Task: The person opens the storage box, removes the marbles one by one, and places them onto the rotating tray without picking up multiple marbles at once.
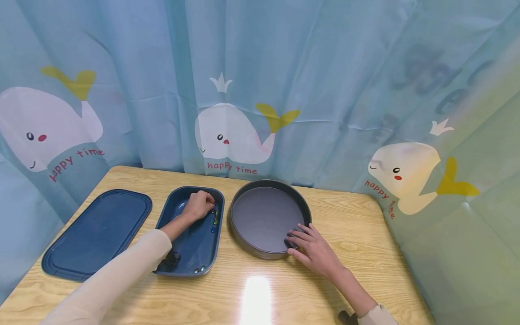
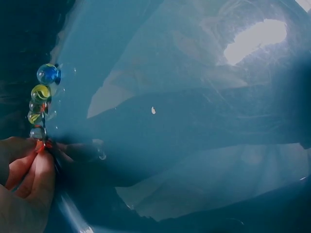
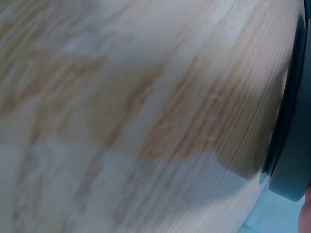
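My left hand (image 1: 198, 205) reaches into the deep blue rectangular tub (image 1: 192, 248). Thumb and fingertips pinch a reddish marble (image 2: 43, 144) by the tub's right wall. Several glass marbles lie in a row beside it, among them a yellow-swirled marble (image 2: 41, 92) and a blue marble (image 2: 47, 74). A few more marbles (image 1: 200, 269) sit in the tub's near right corner. My right hand (image 1: 314, 250) rests on the near right rim of a round dark grey pan (image 1: 266, 216), fingers spread and reaching over the edge. In the right wrist view only the pan's side and a fingertip show.
A flat blue lid (image 1: 97, 234) lies left of the tub on the wooden table (image 1: 345, 212). A blue whale-print curtain (image 1: 325, 90) hangs along the back and sides. Bright light reflects off the table's front.
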The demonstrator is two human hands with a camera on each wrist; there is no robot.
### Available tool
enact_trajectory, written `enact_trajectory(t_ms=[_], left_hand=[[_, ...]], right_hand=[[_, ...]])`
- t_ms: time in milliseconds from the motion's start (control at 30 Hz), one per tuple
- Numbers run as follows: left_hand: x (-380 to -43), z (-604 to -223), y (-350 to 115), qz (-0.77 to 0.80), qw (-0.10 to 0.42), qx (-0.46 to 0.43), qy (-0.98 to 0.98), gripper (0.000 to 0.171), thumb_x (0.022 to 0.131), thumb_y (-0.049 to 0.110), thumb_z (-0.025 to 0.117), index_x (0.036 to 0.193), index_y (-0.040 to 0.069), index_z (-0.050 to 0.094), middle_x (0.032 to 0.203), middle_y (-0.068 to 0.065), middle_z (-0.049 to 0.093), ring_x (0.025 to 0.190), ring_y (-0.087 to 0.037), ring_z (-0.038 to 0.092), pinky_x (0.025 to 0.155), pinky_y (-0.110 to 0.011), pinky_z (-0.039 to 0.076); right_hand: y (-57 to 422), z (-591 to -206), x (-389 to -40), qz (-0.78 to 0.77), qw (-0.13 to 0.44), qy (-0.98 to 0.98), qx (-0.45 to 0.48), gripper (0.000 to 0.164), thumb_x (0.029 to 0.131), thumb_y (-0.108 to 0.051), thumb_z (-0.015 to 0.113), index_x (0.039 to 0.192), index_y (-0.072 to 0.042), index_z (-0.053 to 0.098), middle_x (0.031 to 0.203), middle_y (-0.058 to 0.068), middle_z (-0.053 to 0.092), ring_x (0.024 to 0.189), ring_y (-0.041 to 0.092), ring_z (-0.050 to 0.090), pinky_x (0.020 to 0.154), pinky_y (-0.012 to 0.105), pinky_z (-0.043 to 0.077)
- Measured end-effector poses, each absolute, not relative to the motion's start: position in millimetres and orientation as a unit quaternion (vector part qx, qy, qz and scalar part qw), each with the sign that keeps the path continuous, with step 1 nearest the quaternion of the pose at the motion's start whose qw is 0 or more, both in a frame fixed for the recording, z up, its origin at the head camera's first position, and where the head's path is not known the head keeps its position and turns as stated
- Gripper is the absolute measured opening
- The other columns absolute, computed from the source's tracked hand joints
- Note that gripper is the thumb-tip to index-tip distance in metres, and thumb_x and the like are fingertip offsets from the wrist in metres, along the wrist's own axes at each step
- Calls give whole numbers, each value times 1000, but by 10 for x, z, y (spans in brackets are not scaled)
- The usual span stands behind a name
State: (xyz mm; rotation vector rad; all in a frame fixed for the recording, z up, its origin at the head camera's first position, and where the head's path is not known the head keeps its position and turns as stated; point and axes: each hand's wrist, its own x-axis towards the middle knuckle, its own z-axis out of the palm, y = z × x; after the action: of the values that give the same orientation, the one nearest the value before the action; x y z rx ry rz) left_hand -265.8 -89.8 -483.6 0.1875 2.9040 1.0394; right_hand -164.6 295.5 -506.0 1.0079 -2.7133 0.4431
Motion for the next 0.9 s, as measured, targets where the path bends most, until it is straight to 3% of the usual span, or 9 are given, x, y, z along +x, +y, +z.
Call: enact_trajectory(t_ms=[467, 900], left_hand=[[-2658, -4824, -917, 334, 22, 68, 940, 8, 91, 3, 69, 93, -3, 73, 85, -12, 71, 77, -24, 66, 74, -43, 54], [-2609, -4750, -910, 376, -2, 92, 922, 13, 93, 3, 66, 103, -2, 72, 93, -12, 72, 87, -28, 67, 79, -45, 54]], right_hand=[[2940, -5046, -1633, 153, 106, -920, 344, 39, 97, -41, 63, 122, -13, 73, 130, 6, 65, 133, 33, 48, 112, 58, 26], [2941, -5028, -1628, 153, 116, -915, 354, 38, 98, -39, 63, 122, -12, 72, 130, 8, 65, 131, 37, 49, 111, 58, 26]])
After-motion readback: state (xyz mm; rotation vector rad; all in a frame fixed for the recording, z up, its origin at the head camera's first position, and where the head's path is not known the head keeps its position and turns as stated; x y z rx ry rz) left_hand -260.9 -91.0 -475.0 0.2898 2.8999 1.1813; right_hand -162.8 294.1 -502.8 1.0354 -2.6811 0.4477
